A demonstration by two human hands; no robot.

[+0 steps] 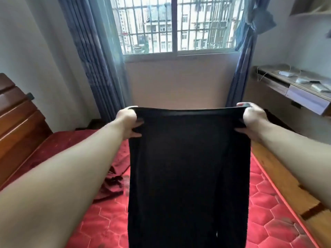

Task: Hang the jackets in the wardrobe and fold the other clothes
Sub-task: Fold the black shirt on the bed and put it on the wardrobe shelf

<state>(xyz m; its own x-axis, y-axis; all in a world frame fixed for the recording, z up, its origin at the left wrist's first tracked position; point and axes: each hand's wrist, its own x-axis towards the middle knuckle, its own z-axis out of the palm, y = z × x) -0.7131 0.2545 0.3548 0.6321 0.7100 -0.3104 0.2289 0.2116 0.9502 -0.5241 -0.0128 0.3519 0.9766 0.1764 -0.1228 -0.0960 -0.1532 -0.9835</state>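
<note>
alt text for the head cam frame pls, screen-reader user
Both hands, left hand and right hand, grip the top corners of a black garment, holding it up spread over a red mattress; a barred window is behind.

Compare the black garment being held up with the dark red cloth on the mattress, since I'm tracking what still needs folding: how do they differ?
The black garment is held in the air, stretched flat by its top edge between the left hand and right hand; the dark red cloth lies untouched on the red mattress. The black garment hangs smooth and straight; the dark red cloth is crumpled. Neither is folded yet.
</note>
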